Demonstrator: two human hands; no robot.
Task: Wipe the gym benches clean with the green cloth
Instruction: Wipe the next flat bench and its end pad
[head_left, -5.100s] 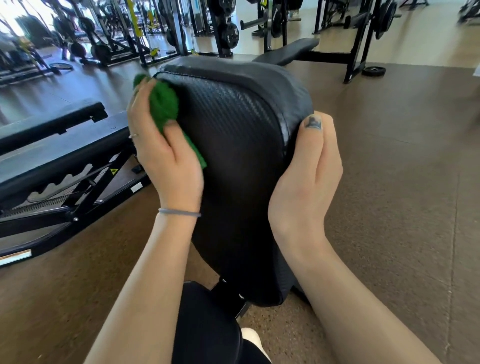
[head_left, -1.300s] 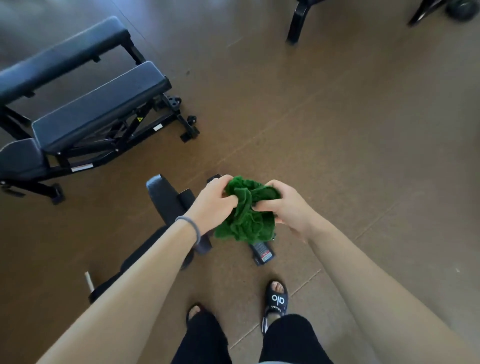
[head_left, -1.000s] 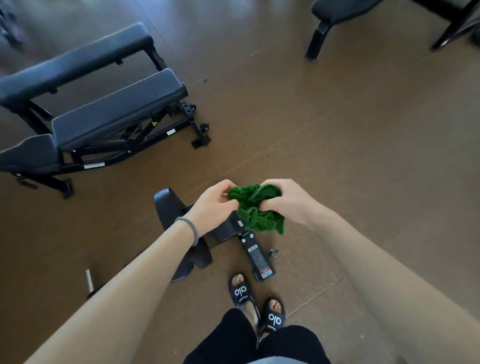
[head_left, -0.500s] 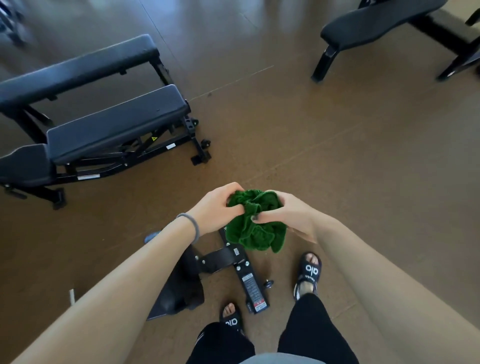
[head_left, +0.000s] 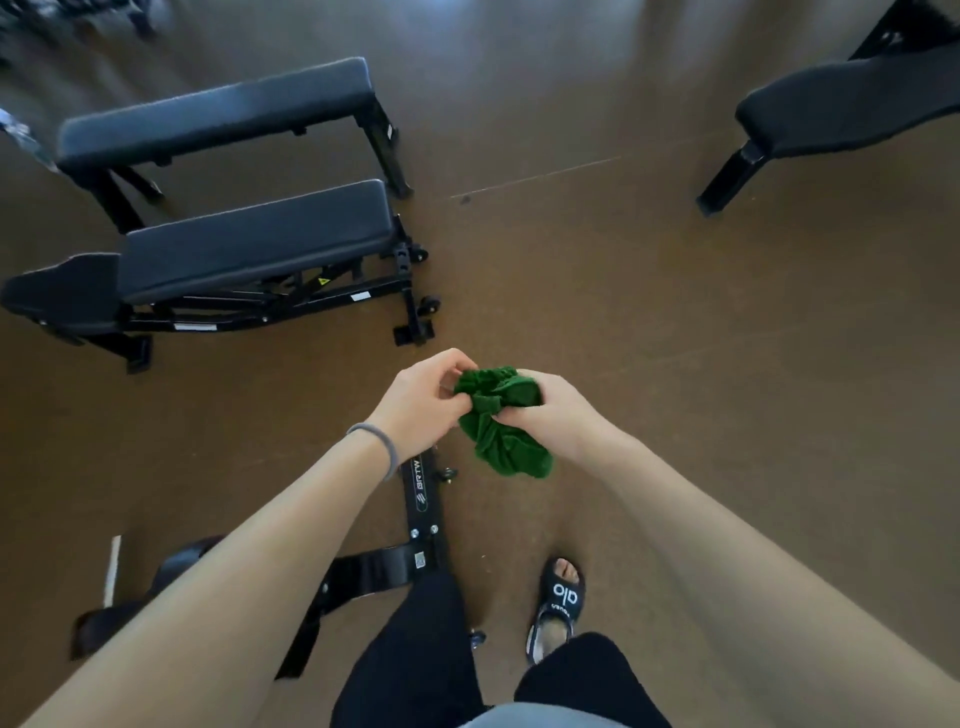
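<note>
Head view: a bunched green cloth (head_left: 498, 426) is held in mid-air between both hands, just below the middle of the frame and above the brown floor (head_left: 675, 322). The left hand (head_left: 421, 402) is closed on the cloth's left edge, with its fingers (head_left: 457, 364) curled over the top and pinching the fabric; a grey band (head_left: 376, 441) is worn on that wrist. The right hand (head_left: 558, 415) grips the cloth from the right, its fingers curled round the upper fold, and the rest of the cloth hangs loose below it toward 6 o'clock.

At 10 o'clock from the cloth an adjustable bench (head_left: 254, 244) is seen with its black pad flat and small wheels at its right end. Just beyond it, toward 11 o'clock, a flat bench (head_left: 218, 117) stands roughly parallel. At 2 o'clock, well apart, part of a third bench (head_left: 841, 109) is cut off by the frame edge.

Below the hands, at 7 o'clock, a black frame bar (head_left: 423, 493) lies on the floor, partly hidden by the left forearm. A sandal (head_left: 558, 603) is seen at 6 o'clock, beside black trouser legs
</note>
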